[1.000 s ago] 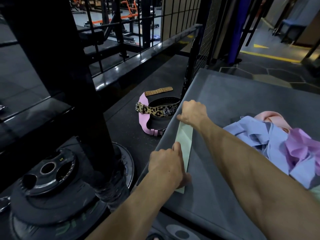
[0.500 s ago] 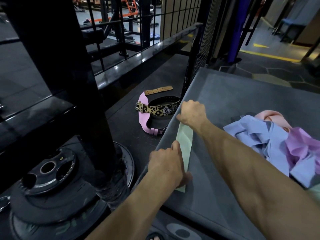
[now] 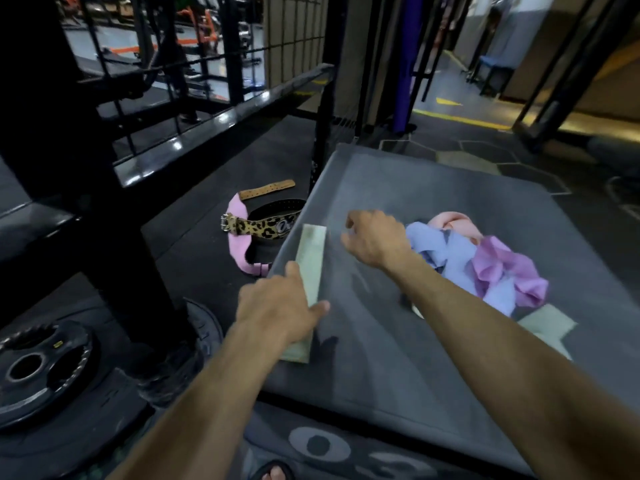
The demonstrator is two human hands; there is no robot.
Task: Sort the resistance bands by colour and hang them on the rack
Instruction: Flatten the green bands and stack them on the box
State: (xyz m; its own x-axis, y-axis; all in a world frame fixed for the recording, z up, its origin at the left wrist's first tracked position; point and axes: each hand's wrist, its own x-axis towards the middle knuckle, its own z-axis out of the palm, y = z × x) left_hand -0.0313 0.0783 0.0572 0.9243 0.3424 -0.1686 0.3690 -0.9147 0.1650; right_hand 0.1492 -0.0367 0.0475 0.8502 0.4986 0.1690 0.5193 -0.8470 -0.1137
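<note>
A person sorts resistance bands on a grey tabletop (image 3: 433, 341) in a gym. The left hand (image 3: 277, 315) presses flat, fingers straight, on a pale green band (image 3: 310, 258) laid out along the tabletop's left edge. The right hand (image 3: 375, 239) hovers just beside the band's far end, fingers loosely curled and holding nothing. Sorting appears under way; the next move likely calls for reaching into the tangled pile (image 3: 478, 268) at right. Counted there: one pink, at least one blue and one purple, plus one more pale green piece (image 3: 545, 327). Nothing yet hangs on a rack.
</note>
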